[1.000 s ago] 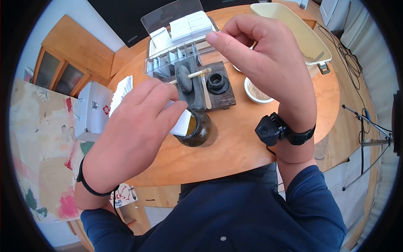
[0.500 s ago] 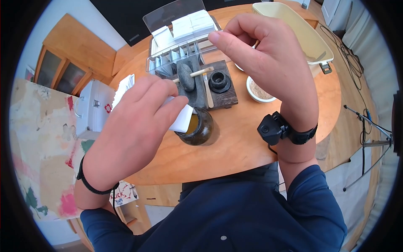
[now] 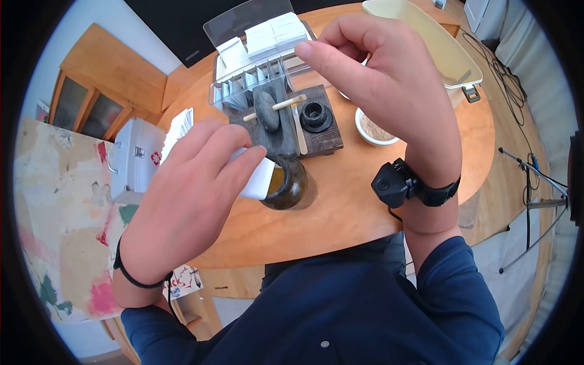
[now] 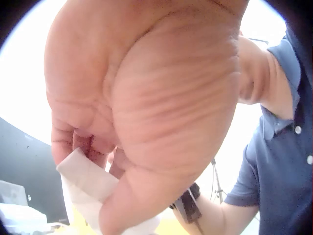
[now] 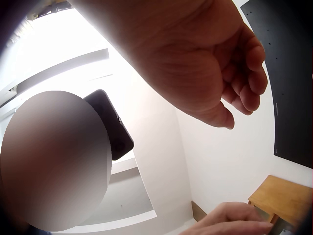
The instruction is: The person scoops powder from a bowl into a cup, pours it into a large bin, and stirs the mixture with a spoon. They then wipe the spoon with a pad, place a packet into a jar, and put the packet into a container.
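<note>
In the head view my left hand [image 3: 191, 201] pinches a folded white paper [image 3: 258, 177] between thumb and fingers. The paper's lower end tilts down at the mouth of a dark glazed jar [image 3: 291, 193] with a yellowish inside. Seen from the left wrist, the paper [image 4: 90, 176] is clasped between the thumb and the fingertips, partly hidden by the thumb. My right hand [image 3: 383, 79] is raised over the right part of the table, its fingers loosely curled and the thumb stretched to the left. The right wrist view shows nothing in that hand [image 5: 215, 73].
Behind the jar, a dark wooden board [image 3: 331, 141] bears a stone grinder [image 3: 266, 111], a small brush [image 3: 283, 106] and a black cup [image 3: 315, 115]. Beyond is a clear box [image 3: 243, 73] with white papers. A bowl of powder [image 3: 376, 131], a cream bin [image 3: 453, 55] and a first-aid case [image 3: 131, 161] stand around.
My left hand and the paper have shifted very slightly, the paper's end now at the left side of the jar mouth. The right hand stays raised in nearly the same pose.
</note>
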`<state>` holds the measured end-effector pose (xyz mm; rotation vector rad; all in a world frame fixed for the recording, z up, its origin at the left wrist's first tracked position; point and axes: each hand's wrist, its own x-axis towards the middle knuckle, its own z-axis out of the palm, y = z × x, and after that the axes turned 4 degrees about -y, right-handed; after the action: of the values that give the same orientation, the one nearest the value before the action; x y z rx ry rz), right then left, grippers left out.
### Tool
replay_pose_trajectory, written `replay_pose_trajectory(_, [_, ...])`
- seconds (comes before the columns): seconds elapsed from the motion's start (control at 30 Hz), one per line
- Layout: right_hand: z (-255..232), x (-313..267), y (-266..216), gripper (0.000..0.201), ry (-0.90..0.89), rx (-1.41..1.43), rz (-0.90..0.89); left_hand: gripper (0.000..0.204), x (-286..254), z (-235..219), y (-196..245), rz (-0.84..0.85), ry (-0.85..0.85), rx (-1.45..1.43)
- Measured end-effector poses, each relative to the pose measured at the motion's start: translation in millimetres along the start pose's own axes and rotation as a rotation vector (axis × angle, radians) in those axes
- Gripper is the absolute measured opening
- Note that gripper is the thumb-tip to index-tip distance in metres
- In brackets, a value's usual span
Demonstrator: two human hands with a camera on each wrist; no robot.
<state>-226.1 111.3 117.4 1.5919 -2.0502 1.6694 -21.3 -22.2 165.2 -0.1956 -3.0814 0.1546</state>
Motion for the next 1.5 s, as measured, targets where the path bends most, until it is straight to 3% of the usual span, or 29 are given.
replay_pose_trajectory(0.63, [-1, 2, 0, 0.027, 0.000, -0.003, 0.003, 0.046, -8, 8, -3, -0.057, 0.033, -0.010])
replay_pose_trajectory(0.93, [2, 1, -3, 0.027, -0.024, -0.032, 0.001, 0.043, -6, 7, 2, -0.015, 0.073, 0.145])
replay_pose_trajectory(1.3, [-2, 1, -2, 0.027, -0.053, -0.025, 0.008, 0.057, 1, -5, -7, -0.025, -0.093, -0.015])
replay_pose_trajectory(1.5, [-1, 2, 0, 0.026, -0.047, -0.015, -0.002, 0.050, -2, -2, -9, -0.017, -0.095, 0.082])
